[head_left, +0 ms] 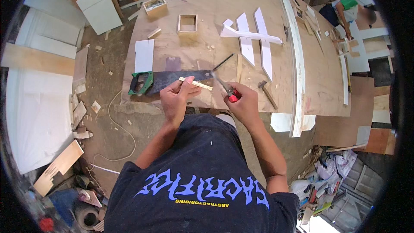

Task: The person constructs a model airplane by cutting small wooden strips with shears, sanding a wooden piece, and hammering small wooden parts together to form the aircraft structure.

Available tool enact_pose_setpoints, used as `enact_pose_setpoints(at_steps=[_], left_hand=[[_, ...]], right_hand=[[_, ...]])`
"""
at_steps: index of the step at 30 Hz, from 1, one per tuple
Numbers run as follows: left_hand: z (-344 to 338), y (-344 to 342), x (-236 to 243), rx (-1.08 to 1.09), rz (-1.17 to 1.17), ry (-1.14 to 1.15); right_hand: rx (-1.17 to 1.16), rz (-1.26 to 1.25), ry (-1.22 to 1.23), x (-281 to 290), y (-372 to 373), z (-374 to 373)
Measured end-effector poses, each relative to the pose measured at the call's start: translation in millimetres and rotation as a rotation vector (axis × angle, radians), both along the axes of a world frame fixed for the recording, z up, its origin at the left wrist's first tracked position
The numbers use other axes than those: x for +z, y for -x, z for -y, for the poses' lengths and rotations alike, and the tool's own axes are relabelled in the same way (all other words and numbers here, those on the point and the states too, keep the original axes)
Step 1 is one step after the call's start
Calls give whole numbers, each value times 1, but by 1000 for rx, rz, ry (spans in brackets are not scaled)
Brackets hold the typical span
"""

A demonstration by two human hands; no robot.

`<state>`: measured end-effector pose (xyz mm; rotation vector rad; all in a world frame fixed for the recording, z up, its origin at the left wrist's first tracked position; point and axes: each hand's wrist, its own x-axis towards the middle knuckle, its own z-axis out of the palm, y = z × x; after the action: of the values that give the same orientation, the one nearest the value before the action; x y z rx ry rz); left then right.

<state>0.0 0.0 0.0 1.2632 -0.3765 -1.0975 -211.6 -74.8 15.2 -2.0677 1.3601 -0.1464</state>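
Observation:
My left hand (pixel 174 101) pinches a short, thin strip of pale wood (pixel 199 84) between thumb and fingers, above the table's near edge. Closed around a red-and-black handle, my right hand (pixel 243 102) holds a hand tool with a narrow metal blade (pixel 221 81); its exact kind is unclear. The blade points up and left, close to the strip's free end. Behind my left hand lies a handsaw (pixel 166 79) with a green handle. A thin dark rod (pixel 224 61) rests past the saw's tip. To the right of my right hand is a hammer (pixel 268 95).
The plywood table (pixel 207 39) carries white board pieces (pixel 246 36), a small open wooden frame (pixel 188 23) and a wooden box (pixel 155 6). A long white plank (pixel 296 60) runs along the right. Another person (pixel 345 11) works at the far right. A cord (pixel 110 116) lies on the floor.

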Motion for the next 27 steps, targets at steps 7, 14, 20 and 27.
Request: enact_pose_setpoints(at_steps=[7, 14, 20, 27], left_hand=[[2, 11, -16, -40, -35, 19], [5, 44, -52, -496, -240, 40], [17, 84, -58, -621, -89, 99], [36, 115, -59, -656, 96, -31]], right_hand=[[-449, 946, -635, -41, 6, -32], [-670, 1167, -488, -58, 12, -41], [-630, 1085, -378, -65, 27, -29], [-635, 1088, -921, -67, 116, -4]])
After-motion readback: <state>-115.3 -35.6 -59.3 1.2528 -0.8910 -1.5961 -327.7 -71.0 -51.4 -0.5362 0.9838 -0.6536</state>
